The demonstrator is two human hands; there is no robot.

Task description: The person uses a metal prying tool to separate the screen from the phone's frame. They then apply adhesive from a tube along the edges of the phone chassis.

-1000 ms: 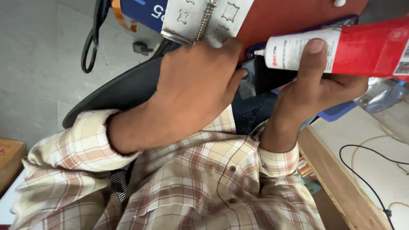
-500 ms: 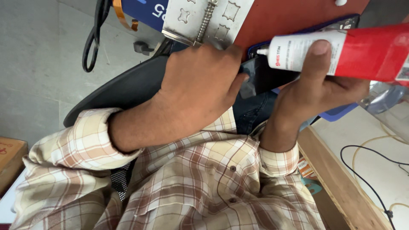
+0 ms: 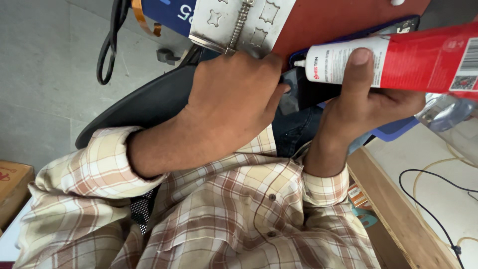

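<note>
Right hand [image 3: 363,107] clenched around red-and-white glue tube [image 3: 393,62], nozzle pointing left toward dark phone [image 3: 298,92]. Left hand [image 3: 234,104] gripping phone's near edge, just below red board [image 3: 338,20]. Wooden counter [image 3: 398,209] at right.

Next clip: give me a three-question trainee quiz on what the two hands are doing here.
1. True or false: the right hand holds a red-and-white plastic glue tube.
2. What does the left hand rest against: (a) the dark flat device, (b) the black cable, (c) the cardboard box?
3. Which way does the tube's nozzle point in the picture?

Key: 1 true; 2 (a); 3 left, towards the left hand.
</note>
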